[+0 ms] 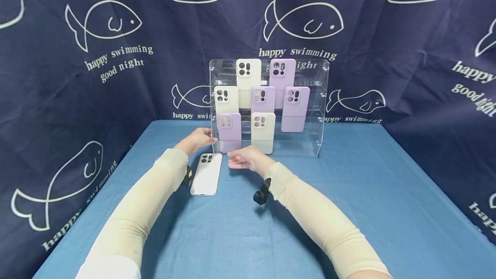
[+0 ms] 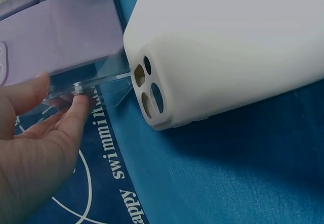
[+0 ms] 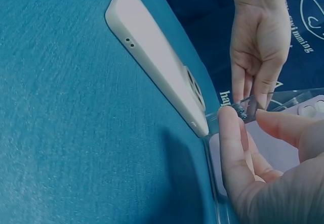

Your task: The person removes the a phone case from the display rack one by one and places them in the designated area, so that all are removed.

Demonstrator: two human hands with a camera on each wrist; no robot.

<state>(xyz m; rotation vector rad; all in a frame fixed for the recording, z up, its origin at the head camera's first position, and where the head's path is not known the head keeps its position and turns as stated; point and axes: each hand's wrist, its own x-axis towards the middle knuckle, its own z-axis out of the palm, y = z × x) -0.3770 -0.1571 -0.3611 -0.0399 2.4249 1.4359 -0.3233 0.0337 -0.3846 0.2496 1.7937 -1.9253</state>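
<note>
A clear acrylic display stand (image 1: 298,145) holds several white and purple phone cases. My left hand (image 1: 199,138) grips its left side panel, thumb on one face and fingers on the other; the left wrist view shows this hand (image 2: 45,128) close up. My right hand (image 1: 249,158) is at the stand's lower front left, just before a purple phone case (image 1: 230,130). In the right wrist view, the right hand's (image 3: 268,168) thumb and forefinger stand apart near the panel's corner fitting. A white phone case (image 1: 206,178) lies camera side up on the table between my forearms.
A blue cloth covers the table (image 1: 348,210). Dark blue fabric (image 1: 217,33) with white fish drawings hangs behind and at both sides. Another white case (image 1: 263,132) stands in the bottom row, right of the purple one.
</note>
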